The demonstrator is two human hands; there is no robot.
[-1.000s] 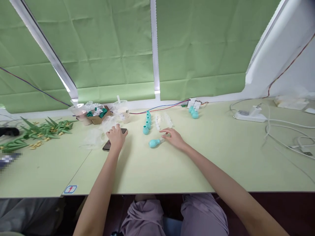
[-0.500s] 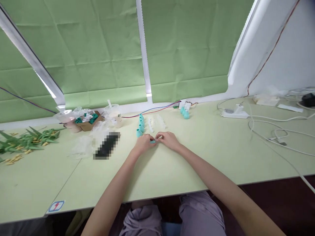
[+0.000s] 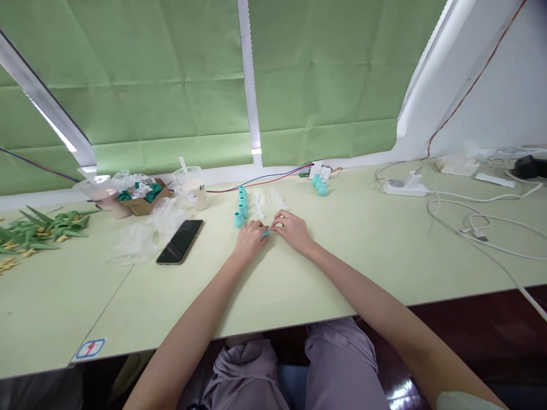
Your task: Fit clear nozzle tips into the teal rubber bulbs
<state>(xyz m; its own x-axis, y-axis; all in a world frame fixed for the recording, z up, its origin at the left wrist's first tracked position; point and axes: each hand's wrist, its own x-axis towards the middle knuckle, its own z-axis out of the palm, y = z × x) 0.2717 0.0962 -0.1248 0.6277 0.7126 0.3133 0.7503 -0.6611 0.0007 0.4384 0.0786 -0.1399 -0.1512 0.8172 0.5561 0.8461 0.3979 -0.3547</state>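
My left hand (image 3: pixel 250 241) is closed around a small teal plastic piece (image 3: pixel 265 233), its fingers covering most of it. Just to the right, my right hand (image 3: pixel 294 231) pinches with thumb and forefinger close against that piece. What sits in this pinch is too small to make out. Beyond my left hand stands a row of several teal bulb-shaped pieces (image 3: pixel 239 220) with open tops. Small white parts (image 3: pixel 259 206) lie in lines beside them, with more translucent white parts (image 3: pixel 279 199) to their right. Farther back are a few teal pieces (image 3: pixel 322 189) with white parts on top.
Left of my hands lie a phone (image 3: pixel 180 243) and crumpled clear plastic bags (image 3: pixel 139 242). Behind them stand a cardboard box (image 3: pixel 149 205) and plastic cups (image 3: pixel 197 191). Green and yellow pieces (image 3: pixel 47 230) cover the far left. A power strip (image 3: pixel 405 189) and white cables (image 3: pixel 465 205) lie right.
The view has tilted slightly down, so the table things appear higher. My left fingers have shifted over the teal piece, which shows less now. Both hands stay close together.
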